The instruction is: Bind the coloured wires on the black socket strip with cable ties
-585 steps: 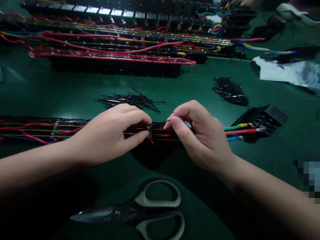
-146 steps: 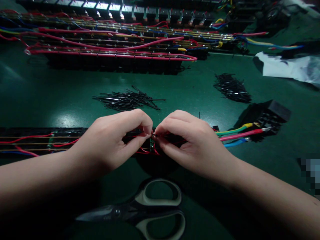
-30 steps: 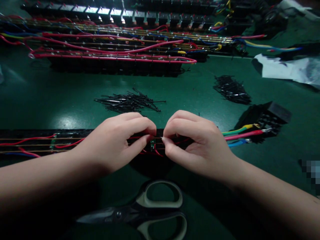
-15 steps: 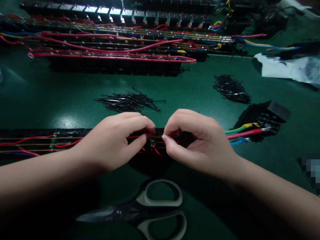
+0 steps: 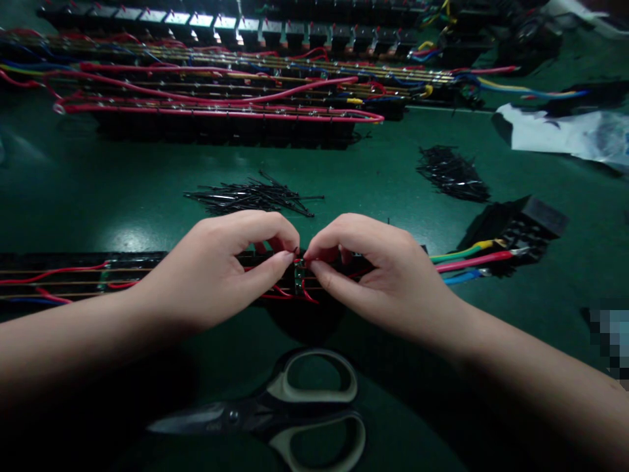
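Note:
A long black wired strip [image 5: 132, 259] with red wires and thin brass-coloured lines lies across the table under both hands. Over its middle, my left hand [image 5: 221, 269] pinches thumb against forefinger; a tiny black bit, looking like part of a cable tie [image 5: 296, 250], pokes out at the fingertips. Facing it, my right hand [image 5: 378, 272] is closed in a pinch too, and what it holds is hidden. The fingertips nearly meet just above a small green circuit board [image 5: 299, 278] with a red wire beside it.
Scissors [image 5: 233, 417] lie in front, pointing left. Black cable ties form one pile [image 5: 246, 195] behind the hands and another pile [image 5: 455, 174] to the right. A black connector block [image 5: 535, 223] ends thick coloured cables. More wired strips [image 5: 221, 115] line the back, near a white bag [image 5: 545, 134].
My hands have drawn closer together, the right moving left and the left fingertips shifting slightly. More of the small green board shows between them.

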`<state>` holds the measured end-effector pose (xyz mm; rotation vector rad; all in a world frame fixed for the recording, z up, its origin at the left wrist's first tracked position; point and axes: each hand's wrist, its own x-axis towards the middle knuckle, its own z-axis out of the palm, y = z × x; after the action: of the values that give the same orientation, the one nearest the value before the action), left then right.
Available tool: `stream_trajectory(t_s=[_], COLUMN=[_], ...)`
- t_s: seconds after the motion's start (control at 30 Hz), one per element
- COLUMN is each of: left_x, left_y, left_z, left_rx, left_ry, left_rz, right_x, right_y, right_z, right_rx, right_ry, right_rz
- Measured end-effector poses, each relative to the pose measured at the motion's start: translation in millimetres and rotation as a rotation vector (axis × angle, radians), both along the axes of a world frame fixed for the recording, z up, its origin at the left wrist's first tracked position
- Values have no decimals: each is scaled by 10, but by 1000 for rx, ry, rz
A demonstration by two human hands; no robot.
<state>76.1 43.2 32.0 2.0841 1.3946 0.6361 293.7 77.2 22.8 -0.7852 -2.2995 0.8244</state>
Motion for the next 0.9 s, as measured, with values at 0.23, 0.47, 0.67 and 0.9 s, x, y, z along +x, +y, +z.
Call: stream_trajectory(t_s=[0.23,0.47,0.67,0.9], left_x=[0,0,11,0], left_y=[14,-1,-4,2], left_z=[-17,-15,-20,-40], left_rx=[-36,-102,-109,-77], left_ry=[-32,-28,-10,10], left_rz=[45,97,150,118], right_x=[5,12,9,6], right_y=[16,13,10,10], right_z=[-30,-36,-35,-29], right_rx=[47,43,42,56], right_ry=[-21,-30,-29,-34], right_rz=[40,58,43,47])
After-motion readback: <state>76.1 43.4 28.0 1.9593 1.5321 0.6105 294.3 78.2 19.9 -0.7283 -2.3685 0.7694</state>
